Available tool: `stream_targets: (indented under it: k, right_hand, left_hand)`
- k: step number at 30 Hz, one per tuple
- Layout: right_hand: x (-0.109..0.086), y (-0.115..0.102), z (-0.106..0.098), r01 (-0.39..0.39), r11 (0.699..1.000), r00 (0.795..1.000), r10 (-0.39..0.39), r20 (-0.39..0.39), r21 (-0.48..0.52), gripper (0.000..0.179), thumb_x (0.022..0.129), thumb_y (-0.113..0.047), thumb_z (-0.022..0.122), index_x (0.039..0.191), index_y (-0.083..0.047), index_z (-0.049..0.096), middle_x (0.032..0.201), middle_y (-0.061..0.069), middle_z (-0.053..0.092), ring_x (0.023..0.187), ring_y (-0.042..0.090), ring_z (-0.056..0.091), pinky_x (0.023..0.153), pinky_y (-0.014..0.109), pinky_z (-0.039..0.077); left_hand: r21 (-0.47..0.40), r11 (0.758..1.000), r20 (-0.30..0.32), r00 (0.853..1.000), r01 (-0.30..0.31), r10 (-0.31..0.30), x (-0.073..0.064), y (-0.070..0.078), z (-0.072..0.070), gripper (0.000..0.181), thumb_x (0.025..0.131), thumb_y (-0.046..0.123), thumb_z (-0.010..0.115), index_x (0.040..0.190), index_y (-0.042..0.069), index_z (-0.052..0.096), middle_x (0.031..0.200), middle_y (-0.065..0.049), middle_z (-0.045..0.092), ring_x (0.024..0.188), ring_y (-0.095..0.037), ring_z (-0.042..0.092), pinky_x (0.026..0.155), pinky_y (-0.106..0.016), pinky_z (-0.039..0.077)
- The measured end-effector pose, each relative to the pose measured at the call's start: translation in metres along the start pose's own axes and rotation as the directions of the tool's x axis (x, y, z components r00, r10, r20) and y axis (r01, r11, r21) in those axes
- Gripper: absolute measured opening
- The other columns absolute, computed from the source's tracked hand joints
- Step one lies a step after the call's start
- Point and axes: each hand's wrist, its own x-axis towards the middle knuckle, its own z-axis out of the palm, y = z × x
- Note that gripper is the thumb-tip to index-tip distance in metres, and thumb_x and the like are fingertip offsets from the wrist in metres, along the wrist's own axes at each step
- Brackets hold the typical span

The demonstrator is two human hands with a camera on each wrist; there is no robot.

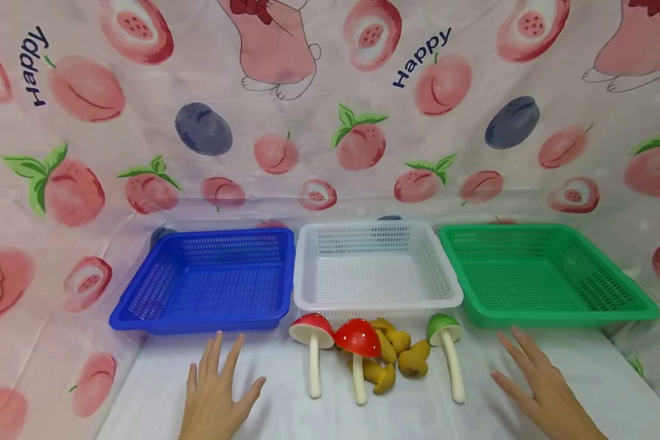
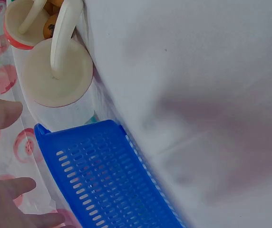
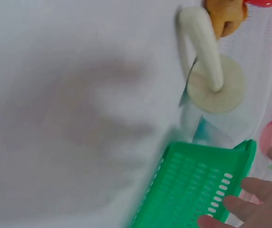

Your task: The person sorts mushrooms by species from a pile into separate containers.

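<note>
Green basket (image 3: 193,178): slotted
Right grip (image 3: 268,205): fingers spread near basket
Mushroom (image 3: 210,64): pale stem, cream cap underside
Table (image 3: 55,166): white, shadowed

fruit-print cloth backdrop (image 1: 319,110) (pale pink)

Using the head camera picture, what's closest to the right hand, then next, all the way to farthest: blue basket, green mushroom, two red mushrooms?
1. Green mushroom: just left of the right hand.
2. Nearer red mushroom: farther left.
3. Other red mushroom: left of that one.
4. Blue basket: farthest left.
</note>
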Motion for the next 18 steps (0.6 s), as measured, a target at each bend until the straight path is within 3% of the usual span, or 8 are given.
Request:
stream_targets:
  k: [3,7,10,13,18]
  right_hand:
    - [0.000,-0.005,0.001,-0.046,0.998,0.999,0.044,0.031,0.051,0.069,0.093,-0.032,0.061,0.151,-0.025,0.024,0.150,0.021,0.025,0.132,0.046,0.026,0.082,0.068,0.032]
    - [0.003,-0.010,0.006,-0.075,0.995,0.997,0.074,0.023,0.064,0.068,0.090,-0.032,0.065,0.147,-0.013,0.034,0.140,0.021,0.039,0.121,0.042,0.039,0.083,0.061,0.040]
    - [0.003,-0.014,0.011,-0.094,0.994,0.995,0.094,0.015,0.047,0.064,0.086,-0.029,0.071,0.138,-0.004,0.044,0.130,0.019,0.049,0.108,0.037,0.050,0.072,0.047,0.049]
    - [0.005,-0.017,0.015,-0.132,0.990,0.991,0.130,0.038,0.045,0.062,0.084,-0.030,0.073,0.134,-0.002,0.048,0.125,0.018,0.053,0.100,0.035,0.056,0.059,0.032,0.050]
    - [0.013,-0.024,0.019,-0.190,0.979,0.979,0.184,0.084,0.073,0.062,0.083,-0.030,0.073,0.131,-0.002,0.047,0.121,0.020,0.055,0.097,0.034,0.060,0.057,0.027,0.049]
  left_hand:
    - [-0.025,1.000,-0.028,0.999,-0.018,0.017,0.005,0.002,0.000,0.076,0.075,0.040,0.075,0.141,0.016,0.044,0.146,-0.020,0.032,0.132,-0.043,0.029,0.096,-0.069,0.026]
    - [-0.057,0.997,-0.053,0.997,-0.052,0.050,0.012,0.003,0.002,0.074,0.075,0.034,0.076,0.138,0.011,0.047,0.144,-0.020,0.036,0.132,-0.041,0.030,0.098,-0.066,0.028]
    - [-0.077,0.994,-0.073,0.995,-0.077,0.072,0.017,0.005,0.004,0.071,0.075,0.030,0.076,0.136,0.009,0.049,0.142,-0.019,0.041,0.132,-0.040,0.033,0.098,-0.062,0.030]
    - [-0.098,0.991,-0.087,0.993,-0.088,0.079,0.024,0.008,0.005,0.067,0.076,0.027,0.076,0.135,0.009,0.050,0.141,-0.018,0.042,0.132,-0.038,0.034,0.099,-0.061,0.031]
    - [-0.120,0.988,-0.080,0.993,-0.093,0.084,0.045,0.013,0.009,0.062,0.078,0.022,0.076,0.134,0.007,0.051,0.142,-0.020,0.042,0.133,-0.039,0.033,0.100,-0.063,0.031]
